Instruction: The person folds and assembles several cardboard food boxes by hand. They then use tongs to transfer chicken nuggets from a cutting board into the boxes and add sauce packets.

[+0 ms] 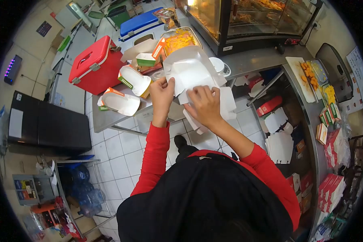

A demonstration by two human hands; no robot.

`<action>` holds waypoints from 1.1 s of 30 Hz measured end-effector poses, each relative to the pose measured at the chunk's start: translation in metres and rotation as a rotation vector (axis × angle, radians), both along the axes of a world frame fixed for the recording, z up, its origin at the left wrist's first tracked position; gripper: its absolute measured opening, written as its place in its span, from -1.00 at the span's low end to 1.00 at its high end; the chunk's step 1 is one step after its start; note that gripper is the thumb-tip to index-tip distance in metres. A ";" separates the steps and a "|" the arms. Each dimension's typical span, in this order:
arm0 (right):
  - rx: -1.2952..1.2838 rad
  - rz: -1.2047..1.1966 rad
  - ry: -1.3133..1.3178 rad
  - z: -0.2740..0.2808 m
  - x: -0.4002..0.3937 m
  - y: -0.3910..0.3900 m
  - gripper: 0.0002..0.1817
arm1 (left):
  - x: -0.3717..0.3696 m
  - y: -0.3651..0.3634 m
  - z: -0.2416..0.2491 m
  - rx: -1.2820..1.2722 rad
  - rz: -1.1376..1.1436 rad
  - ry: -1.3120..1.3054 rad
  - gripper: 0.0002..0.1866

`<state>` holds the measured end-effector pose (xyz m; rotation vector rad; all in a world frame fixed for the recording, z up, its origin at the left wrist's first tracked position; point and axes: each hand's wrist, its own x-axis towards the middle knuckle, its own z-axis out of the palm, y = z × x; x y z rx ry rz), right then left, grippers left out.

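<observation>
A partly folded white cardboard food box (194, 69) is in front of me at the edge of the steel table, its flaps raised and its inside bare. My left hand (162, 97) pinches the box's left side flap between thumb and fingers. Against the near flap, my right hand (205, 104) has its fingers bent over the cardboard; its thumb is partly hidden. Left of the box stand paper food cartons: one white and green (136, 80), another white and orange (119, 101). Behind them sits a further green and orange carton (149, 57).
A metal tray of yellow food (181, 40) is behind the box, near a heated display cabinet (258, 24). A red cooler box (97, 62) stands at the left. The right counter holds a cutting board (300, 76) with fried pieces. Flat cardboard (279, 146) is stacked on the shelf below.
</observation>
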<state>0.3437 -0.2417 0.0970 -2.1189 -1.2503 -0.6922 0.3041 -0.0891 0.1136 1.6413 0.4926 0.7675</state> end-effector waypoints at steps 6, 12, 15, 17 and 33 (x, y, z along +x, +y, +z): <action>0.448 0.189 0.678 -0.014 0.001 -0.048 -0.95 | -0.032 -0.059 0.006 0.259 -0.047 -0.086 -0.87; 0.579 0.230 1.170 -0.034 0.000 -0.102 -0.74 | -0.036 -0.141 -0.025 0.424 -0.074 -0.154 -0.60; 0.524 0.165 1.209 -0.035 -0.004 -0.119 -0.76 | -0.034 -0.150 -0.041 0.170 -0.213 -0.023 -0.60; 0.479 0.110 1.108 -0.036 -0.008 -0.127 -0.77 | -0.037 -0.155 -0.042 0.102 -0.181 0.009 -0.67; 0.744 0.362 1.392 -0.036 -0.019 -0.104 -0.86 | -0.061 -0.138 -0.021 0.406 -0.156 -0.085 -0.75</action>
